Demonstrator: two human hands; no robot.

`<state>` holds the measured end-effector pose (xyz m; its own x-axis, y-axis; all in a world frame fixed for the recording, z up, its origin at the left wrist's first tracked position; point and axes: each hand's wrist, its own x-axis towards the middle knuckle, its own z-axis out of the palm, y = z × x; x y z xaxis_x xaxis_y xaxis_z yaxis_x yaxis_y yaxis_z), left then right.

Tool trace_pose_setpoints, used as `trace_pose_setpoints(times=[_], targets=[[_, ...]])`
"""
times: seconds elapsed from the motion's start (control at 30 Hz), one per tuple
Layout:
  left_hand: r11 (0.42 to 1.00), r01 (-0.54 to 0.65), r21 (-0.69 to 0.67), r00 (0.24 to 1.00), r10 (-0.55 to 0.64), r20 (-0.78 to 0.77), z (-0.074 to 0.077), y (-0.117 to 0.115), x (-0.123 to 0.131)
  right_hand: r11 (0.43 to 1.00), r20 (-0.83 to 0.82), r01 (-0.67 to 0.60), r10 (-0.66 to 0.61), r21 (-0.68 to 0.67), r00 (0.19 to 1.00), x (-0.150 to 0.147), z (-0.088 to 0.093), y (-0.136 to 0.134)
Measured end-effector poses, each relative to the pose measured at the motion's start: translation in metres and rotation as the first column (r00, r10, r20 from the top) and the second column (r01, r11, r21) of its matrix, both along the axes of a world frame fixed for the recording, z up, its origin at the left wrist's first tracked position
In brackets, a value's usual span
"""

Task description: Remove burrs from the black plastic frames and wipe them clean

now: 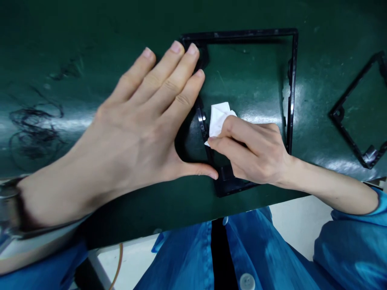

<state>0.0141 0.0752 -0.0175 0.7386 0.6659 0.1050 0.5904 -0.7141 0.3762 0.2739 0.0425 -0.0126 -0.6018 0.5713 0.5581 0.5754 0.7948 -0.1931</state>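
Two hands on: left hand (pixel 145 121) spread wide across black frame's (pixel 292 92) left edge, right hand (pixel 256 151) pinching white cloth (pixel 218 117). Press lightly; thin bars may flex.

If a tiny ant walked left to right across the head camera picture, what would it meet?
Dark tangled strands → left hand → white cloth or tissue → right hand → black frame cut off by the picture's right edge.

no text, brand, number or sign can be read on the black frame (pixel 242 36), white wipe (pixel 218 117) or left-hand watch (pixel 9 207).
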Motion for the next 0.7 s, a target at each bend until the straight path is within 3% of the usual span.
trace_pose_setpoints(times=[0.17,0.57,0.7], targets=[[1.000,-0.012,0.002,1.000,0.012,0.000,0.0013,-0.0026,0.0004,0.996,0.007,-0.068,0.067,0.057,0.998,0.0007,0.0009,0.0020],[1.000,-0.013,0.000,1.000,0.013,-0.011,-0.0008,-0.0022,0.0037,0.996,0.034,-0.033,0.030,0.085,0.999,-0.0004,0.0023,0.0026],[0.999,-0.033,-0.003,0.999,0.032,-0.011,-0.0004,-0.0031,0.0025,0.993,0.024,-0.077,0.075,0.084,0.997,0.0013,0.0013,0.0011]])
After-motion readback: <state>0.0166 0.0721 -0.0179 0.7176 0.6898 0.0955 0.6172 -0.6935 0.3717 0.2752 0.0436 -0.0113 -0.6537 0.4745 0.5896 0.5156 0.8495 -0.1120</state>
